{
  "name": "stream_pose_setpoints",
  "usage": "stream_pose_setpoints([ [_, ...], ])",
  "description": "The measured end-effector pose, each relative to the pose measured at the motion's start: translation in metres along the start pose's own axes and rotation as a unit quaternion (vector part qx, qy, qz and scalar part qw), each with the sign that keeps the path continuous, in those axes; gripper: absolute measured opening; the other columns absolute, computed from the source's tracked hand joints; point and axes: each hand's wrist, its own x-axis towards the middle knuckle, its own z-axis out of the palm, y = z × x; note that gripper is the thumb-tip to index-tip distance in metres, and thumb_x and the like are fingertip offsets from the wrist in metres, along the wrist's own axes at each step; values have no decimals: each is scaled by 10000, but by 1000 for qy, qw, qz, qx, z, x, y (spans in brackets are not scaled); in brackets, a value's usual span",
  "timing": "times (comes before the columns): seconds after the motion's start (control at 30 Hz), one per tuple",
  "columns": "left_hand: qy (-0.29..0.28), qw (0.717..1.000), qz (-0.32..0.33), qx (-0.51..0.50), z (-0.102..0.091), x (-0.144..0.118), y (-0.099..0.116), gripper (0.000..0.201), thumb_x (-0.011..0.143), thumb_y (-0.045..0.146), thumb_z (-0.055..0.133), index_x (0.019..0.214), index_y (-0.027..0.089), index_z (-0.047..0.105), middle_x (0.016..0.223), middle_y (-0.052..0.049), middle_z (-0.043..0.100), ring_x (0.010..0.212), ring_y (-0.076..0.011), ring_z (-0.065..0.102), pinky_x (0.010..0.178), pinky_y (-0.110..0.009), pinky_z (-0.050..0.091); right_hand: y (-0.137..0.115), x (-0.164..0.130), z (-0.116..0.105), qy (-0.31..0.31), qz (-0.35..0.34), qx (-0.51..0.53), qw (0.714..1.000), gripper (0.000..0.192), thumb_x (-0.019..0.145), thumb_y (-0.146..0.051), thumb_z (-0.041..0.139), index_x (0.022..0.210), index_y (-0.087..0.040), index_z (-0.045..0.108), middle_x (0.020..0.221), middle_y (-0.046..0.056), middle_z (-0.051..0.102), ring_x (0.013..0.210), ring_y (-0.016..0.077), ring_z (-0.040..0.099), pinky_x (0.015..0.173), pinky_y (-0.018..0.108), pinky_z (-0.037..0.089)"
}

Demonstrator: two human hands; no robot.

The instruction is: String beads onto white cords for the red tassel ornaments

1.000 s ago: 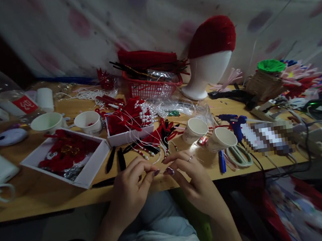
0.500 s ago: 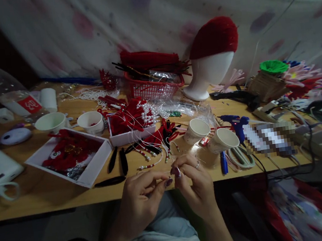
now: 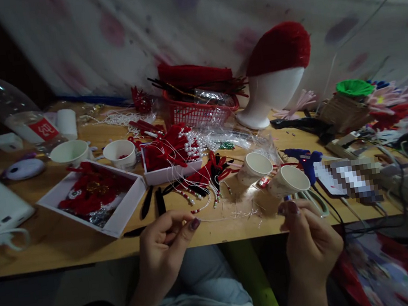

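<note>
My left hand [image 3: 166, 253] is over the table's front edge, thumb and forefinger pinched on one end of a thin white string [image 3: 215, 220]. The string runs to the right just above the wood and fades from sight before my right hand. Well to the right, my right hand [image 3: 309, 239] is closed in a pinch in front of a paper cup [image 3: 290, 180]; what its fingertips hold, if anything, is too small to make out. Fine wire-like pieces [image 3: 247, 211] lie on the table between the hands. Beyond them spread white strings with bead ends [image 3: 215, 196].
A white box [image 3: 114, 225] with red fuzzy pieces stands at left, a red basket [image 3: 199, 113] at the back. Another paper cup [image 3: 256, 166], a blue glue gun [image 3: 304, 160] and cables are at right. A white mannequin head [image 3: 275, 93] wears a red cap.
My hands were close together at the front middle. The right hand has moved far to the right, while the left shifted slightly left. The view has turned a little.
</note>
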Motion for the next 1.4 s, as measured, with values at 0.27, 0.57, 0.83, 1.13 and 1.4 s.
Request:
stream_pose_setpoints([
  [0.27, -69, 967, -120, -214, 7, 13, -1, 447, 551, 520, 906, 689, 171, 662, 460, 97, 389, 390, -27, 182, 382, -199, 156, -6, -11, 22, -104, 32, 114, 987, 165, 852, -214, 751, 984, -304, 793, 1121, 45, 708, 1089, 230, 651, 899, 371, 514],
  [0.57, -74, 961, -139, -227, 20, 0, 2, 374, 586, 458, 919, 681, 160, 715, 557, 40, 530, 480, -40, 310, 429, -175, 206, -32, -35, 75, -207, 117, 318, 918, 70, 885, -271, 739, 832, -291, 781, 952, 14, 684, 928, 161, 641, 828, 285, 506],
  [0.83, -99, 969, -98, -203, 23, -5, -12, 343, 682, 466, 868, 718, 146, 751, 550, 31, 536, 479, -40, 295, 444, -173, 230, -29, -48, 79, -134, 157, 327, 922, 168, 889, -284, 717, 737, -218, 687, 924, 10, 546, 847, 138, 548, 746, 262, 427],
  [1.13, -20, 962, -127, -242, 14, 1, -18, 412, 574, 486, 920, 683, 147, 714, 465, 85, 414, 415, -16, 196, 391, -167, 158, -15, -10, 50, 32, 212, 355, 910, 201, 800, -371, 754, 746, -226, 625, 858, 0, 551, 779, 144, 559, 780, 313, 508],
  [1.4, -38, 952, -153, -263, 18, 3, -20, 423, 585, 505, 918, 702, 154, 713, 463, 92, 417, 403, -15, 200, 381, -151, 169, -10, -36, 60, -97, 154, 267, 946, 308, 864, -491, 722, 728, -215, 741, 826, 57, 701, 805, 191, 655, 740, 314, 526],
])
